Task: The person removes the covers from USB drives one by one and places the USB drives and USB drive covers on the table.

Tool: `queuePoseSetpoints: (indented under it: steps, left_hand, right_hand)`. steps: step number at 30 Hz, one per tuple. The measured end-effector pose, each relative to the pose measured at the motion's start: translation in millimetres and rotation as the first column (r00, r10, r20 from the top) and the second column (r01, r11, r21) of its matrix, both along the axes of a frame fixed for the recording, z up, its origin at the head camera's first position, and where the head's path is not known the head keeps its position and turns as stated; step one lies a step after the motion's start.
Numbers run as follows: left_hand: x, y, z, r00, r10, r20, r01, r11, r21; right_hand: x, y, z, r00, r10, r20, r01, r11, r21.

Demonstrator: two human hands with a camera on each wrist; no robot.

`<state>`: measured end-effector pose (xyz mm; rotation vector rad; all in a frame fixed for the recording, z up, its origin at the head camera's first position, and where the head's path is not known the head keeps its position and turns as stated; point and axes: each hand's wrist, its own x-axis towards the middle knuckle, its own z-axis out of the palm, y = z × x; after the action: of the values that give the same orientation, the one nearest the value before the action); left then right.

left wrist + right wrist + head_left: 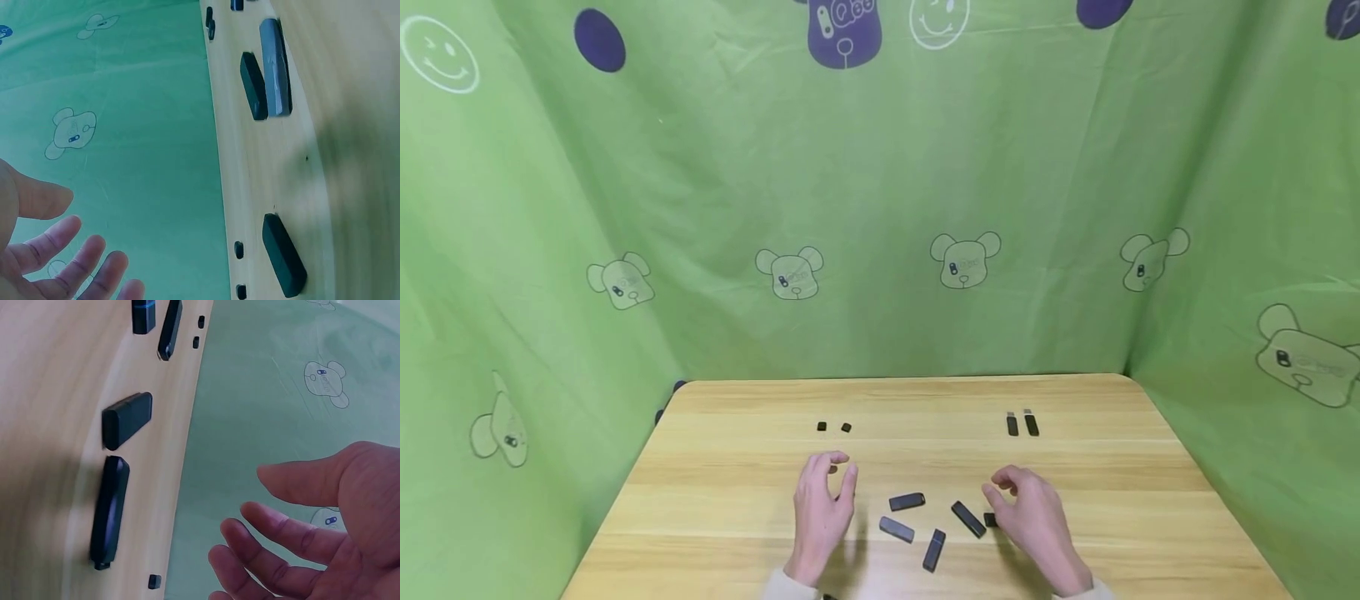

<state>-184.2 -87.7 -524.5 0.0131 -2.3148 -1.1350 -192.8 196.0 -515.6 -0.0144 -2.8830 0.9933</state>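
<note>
My left hand (823,508) hovers over the table left of the scattered USB sticks, fingers loosely curved around nothing. My right hand (1036,518) is likewise empty, partly covering a dark stick (990,519) beneath it. Between the hands lie several capped USB sticks: a dark one (907,501), a greyer one (897,529), one with a thin blue line (934,550) and a long black one (967,518). In the left wrist view the fingers (94,256) are spread apart. The right wrist view shows the thumb (300,481) well away from the fingertips.
Two small black caps (822,426) sit at the back left of the wooden table (715,483). At the back right, two uncapped USB sticks (1012,423) lie side by side, metal plugs facing away. A green curtain (880,208) with bear prints surrounds the table.
</note>
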Motion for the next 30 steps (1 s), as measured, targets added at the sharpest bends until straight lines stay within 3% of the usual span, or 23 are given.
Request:
queuePoseSetpoints:
  steps: [10,19,30]
  left_hand:
    - [17.6,3.9,3.1,1.0,0.003,-0.025,-0.002,0.999,0.034]
    - [30.7,10.3,5.1,0.999,0.006,0.054,-0.013,0.993,0.115]
    - [37.0,21.2,6.8,0.994,-0.06,0.092,0.039,0.976,0.215]
  right_hand:
    - [-5.9,-8.1,-19.1,0.999,0.036,0.027,-0.037,0.999,0.003]
    - [-7.4,-18.5,-31.9,0.998,0.059,-0.005,-0.058,0.996,0.062]
    - [-3.6,-23.0,-41.2,0.997,0.083,-0.012,-0.08,0.983,0.163]
